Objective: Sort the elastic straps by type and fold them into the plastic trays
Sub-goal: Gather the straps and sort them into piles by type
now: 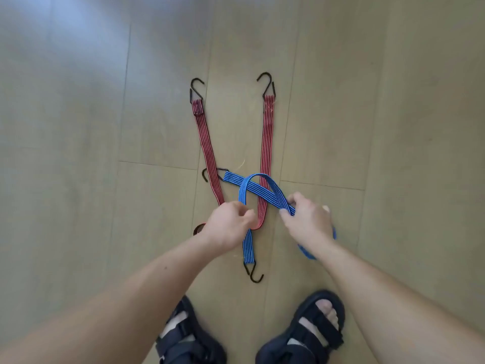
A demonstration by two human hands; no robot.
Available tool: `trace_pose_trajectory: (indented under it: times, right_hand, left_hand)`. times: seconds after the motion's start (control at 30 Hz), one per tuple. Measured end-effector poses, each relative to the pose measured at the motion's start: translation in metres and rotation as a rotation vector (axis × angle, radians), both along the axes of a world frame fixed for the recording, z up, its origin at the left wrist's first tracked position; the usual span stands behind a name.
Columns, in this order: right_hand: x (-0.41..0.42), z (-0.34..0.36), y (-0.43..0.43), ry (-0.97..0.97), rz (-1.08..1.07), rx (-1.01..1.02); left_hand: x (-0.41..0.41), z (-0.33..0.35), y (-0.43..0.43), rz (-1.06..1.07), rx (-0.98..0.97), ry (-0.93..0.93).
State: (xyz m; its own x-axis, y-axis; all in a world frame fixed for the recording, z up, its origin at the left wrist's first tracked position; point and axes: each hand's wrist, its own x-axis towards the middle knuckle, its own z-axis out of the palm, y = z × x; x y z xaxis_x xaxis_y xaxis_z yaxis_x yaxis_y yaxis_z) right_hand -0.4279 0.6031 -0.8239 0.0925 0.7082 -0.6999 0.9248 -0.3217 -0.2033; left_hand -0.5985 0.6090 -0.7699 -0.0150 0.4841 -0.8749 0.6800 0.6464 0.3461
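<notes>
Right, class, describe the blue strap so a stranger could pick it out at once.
On the wooden floor, just ahead of the dark sandals, lies a V-shaped red strap. The blue strap loops across it, pinched by the right hand. Both are striped with black hooks; only this one is blue.

**Straps on floor: one red, one blue**

Red strap (206,143): striped, lying flat on the floor (341,101) in a V. A black hook (196,88) sits at each far end, and the bend is nearest the person.

Blue strap (248,245): striped, crossing the red. One hook lies at the left red limb, the other points toward the person. A raised loop arches between the left hand (228,227) and right hand (307,219), both gripping it.
</notes>
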Motion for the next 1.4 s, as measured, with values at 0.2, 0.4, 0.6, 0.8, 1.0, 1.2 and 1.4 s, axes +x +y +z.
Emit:
trace_pose_trajectory:
  times: [0.2, 0.4, 0.6, 0.8, 1.0, 1.2, 1.4]
  right_hand:
    - [-0.048, 0.081, 0.019, 0.645, -0.145, 0.065]
    - [-0.074, 0.095, 0.014, 0.674, -0.206, 0.265]
    - [-0.082, 0.039, 0.03, 0.099, -0.256, -0.101]
    - [-0.127, -0.009, 0.032, 0.015, -0.353, -0.116]
    - [-0.172, -0.035, 0.023, -0.092, -0.348, 0.048]
    - [-0.197, -0.052, 0.018, -0.08, -0.183, 0.096]
    - [-0.165, -0.026, 0.025, 0.108, -0.337, 0.041]
  left_hand:
    - [-0.013, 0.054, 0.041, 0.759, -0.137, -0.283]
    - [-0.06, 0.067, 0.041, 0.741, 0.075, -0.025]
    - [-0.113, 0.069, 0.028, 0.772, 0.348, 0.091]
    - [-0.146, 0.034, 0.011, 0.785, 0.515, 0.214]
    - [-0.163, -0.004, -0.019, 0.558, 0.255, 0.31]
    - [-0.168, -0.013, -0.024, 0.462, 0.214, 0.253]
    - [-0.171, 0.015, -0.023, 0.433, 0.154, 0.223]
